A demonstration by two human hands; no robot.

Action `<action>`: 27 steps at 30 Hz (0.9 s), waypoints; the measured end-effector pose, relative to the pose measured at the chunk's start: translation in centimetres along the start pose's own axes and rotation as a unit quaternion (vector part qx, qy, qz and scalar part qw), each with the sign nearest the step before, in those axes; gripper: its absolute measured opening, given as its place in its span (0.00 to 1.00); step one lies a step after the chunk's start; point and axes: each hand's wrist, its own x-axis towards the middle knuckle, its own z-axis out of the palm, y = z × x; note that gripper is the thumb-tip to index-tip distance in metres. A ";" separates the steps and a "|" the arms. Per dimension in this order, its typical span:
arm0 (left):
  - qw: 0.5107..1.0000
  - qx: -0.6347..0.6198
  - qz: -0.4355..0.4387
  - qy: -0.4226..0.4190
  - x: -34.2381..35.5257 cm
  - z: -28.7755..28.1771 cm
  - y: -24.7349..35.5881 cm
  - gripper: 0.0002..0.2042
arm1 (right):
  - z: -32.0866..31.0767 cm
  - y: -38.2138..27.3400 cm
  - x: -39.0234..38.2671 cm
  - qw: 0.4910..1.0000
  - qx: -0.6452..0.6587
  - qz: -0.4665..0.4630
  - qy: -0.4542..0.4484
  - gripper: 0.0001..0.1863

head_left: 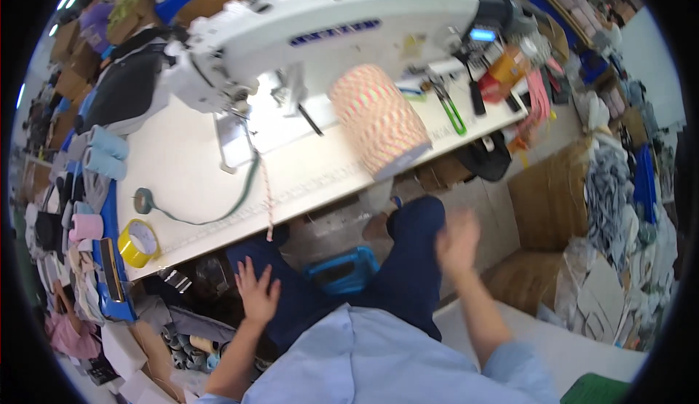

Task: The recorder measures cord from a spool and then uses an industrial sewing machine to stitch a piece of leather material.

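Note:
My left hand (257,292) lies over my left thigh with its fingers spread and nothing in it. By my right knee is my right hand (459,245), smeared by motion, so its fingers do not show clearly; I see nothing in it. In front of me stands a white sewing machine (342,22). A large cone of pink, white and green striped cord (375,116) sits on its table. One piece of striped cord (269,204) hangs over the table's front edge below the needle area. Beside it curves a dark green tape (237,204), ending in a small coil (143,200).
A yellow tape roll (138,244) is at the table's left corner. To the right lie green-handled pliers (450,108) and an orange bottle (504,71). Below are a blue plastic container (342,271) and, at right, cardboard boxes (550,196) beside grey fabric scraps (615,193).

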 end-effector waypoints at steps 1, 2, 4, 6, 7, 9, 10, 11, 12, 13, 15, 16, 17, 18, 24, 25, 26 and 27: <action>1.000 -0.011 -0.014 0.014 0.3 0.5 0.5 0.20 | 2.1 -3.4 -2.1 0.983 0.036 0.004 -0.179 0.26; 0.999 -0.021 -0.029 0.015 0.4 0.8 0.3 0.19 | 0.1 -9.7 -3.0 0.980 -0.066 -0.085 -0.170 0.25; 0.998 -0.051 -0.030 0.014 0.9 0.6 0.3 0.18 | 2.2 -10.7 -5.4 0.928 0.070 -0.120 -0.345 0.17; 0.997 -0.068 -0.026 0.017 0.9 0.3 -0.2 0.18 | 1.6 -11.2 -5.0 0.904 0.197 -0.175 -0.337 0.14; 0.997 -0.068 -0.026 0.024 0.6 0.2 -0.4 0.18 | 1.6 -11.1 -4.6 0.888 0.288 -0.102 -0.344 0.11; 0.995 -0.088 -0.050 0.024 0.2 0.2 -0.8 0.17 | 1.4 -10.5 -3.1 0.886 0.375 -0.050 -0.268 0.08; 0.993 -0.099 -0.055 0.035 0.0 0.3 -0.9 0.16 | 0.5 -10.7 -1.7 0.888 0.394 0.021 -0.235 0.08; 0.993 -0.103 -0.051 0.040 -0.1 0.3 -1.0 0.16 | -0.7 -10.7 0.1 0.885 0.411 0.092 -0.198 0.08; 0.992 -0.102 -0.055 0.048 -0.2 0.1 -1.0 0.16 | -3.1 -12.0 3.1 0.900 0.415 0.087 -0.100 0.08; 0.991 -0.103 -0.057 0.057 0.0 -0.1 -1.0 0.16 | -4.9 -12.5 5.4 0.922 0.384 0.044 -0.006 0.11; 0.991 -0.105 -0.053 0.068 0.0 0.1 -1.4 0.16 | -8.5 -13.8 9.4 0.936 0.344 0.030 0.063 0.25; 0.990 -0.108 -0.055 0.071 0.0 0.3 -1.5 0.16 | -10.1 -14.5 11.2 0.948 0.306 0.008 0.086 0.31; 0.989 -0.111 -0.056 0.075 0.2 0.5 -1.7 0.15 | -11.3 -15.4 12.9 0.957 0.267 -0.014 0.109 0.38; 0.989 -0.111 -0.051 0.080 0.2 0.5 -1.7 0.15 | -12.1 -16.4 14.4 0.965 0.237 -0.021 0.110 0.43; 0.990 -0.103 -0.057 0.078 0.4 0.8 -0.6 0.15 | -10.5 -17.5 18.3 0.980 0.162 0.005 0.113 0.54; 0.990 -0.103 -0.061 0.069 0.5 0.7 -0.4 0.15 | -10.1 -16.5 18.5 0.971 0.215 0.013 0.102 0.53; 0.990 -0.103 -0.054 0.075 0.6 0.7 -0.1 0.15 | -9.9 -15.4 18.4 0.959 0.267 0.020 0.090 0.52; 0.994 -0.072 -0.047 0.073 0.5 0.6 -0.1 0.16 | -9.7 -14.9 18.0 0.946 0.306 0.055 0.093 0.45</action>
